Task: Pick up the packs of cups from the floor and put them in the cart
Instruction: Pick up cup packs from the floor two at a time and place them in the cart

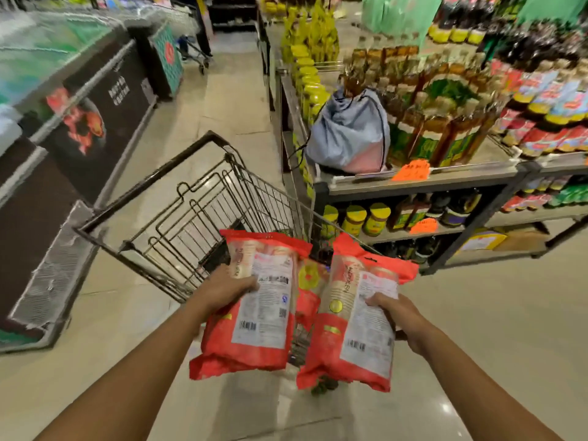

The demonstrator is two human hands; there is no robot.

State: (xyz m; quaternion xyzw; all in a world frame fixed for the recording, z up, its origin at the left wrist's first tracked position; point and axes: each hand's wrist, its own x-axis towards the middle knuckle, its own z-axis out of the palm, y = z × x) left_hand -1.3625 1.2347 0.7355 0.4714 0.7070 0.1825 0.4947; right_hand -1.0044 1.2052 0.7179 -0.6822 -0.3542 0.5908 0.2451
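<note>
I hold two red packs of cups in the air, just in front of the wire cart point(178, 214). My left hand point(227, 289) grips the left pack point(257, 316) by its left side. The right pack point(356, 332) is held by my right hand point(396, 315), fingers curled over its white label. Both packs hang at the cart's near end, over its lower right part. Between them, another red pack point(310, 286) shows lower down; whether it lies in the cart I cannot tell.
A dark chest freezer point(79, 128) lines the left of the aisle. On the right stand shelves point(413, 183) of bottles and jars, with a grey drawstring bag point(350, 135) on the shelf corner. Pale tiled floor point(477, 329) surrounds me. Another trolley point(195, 54) stands far down the aisle.
</note>
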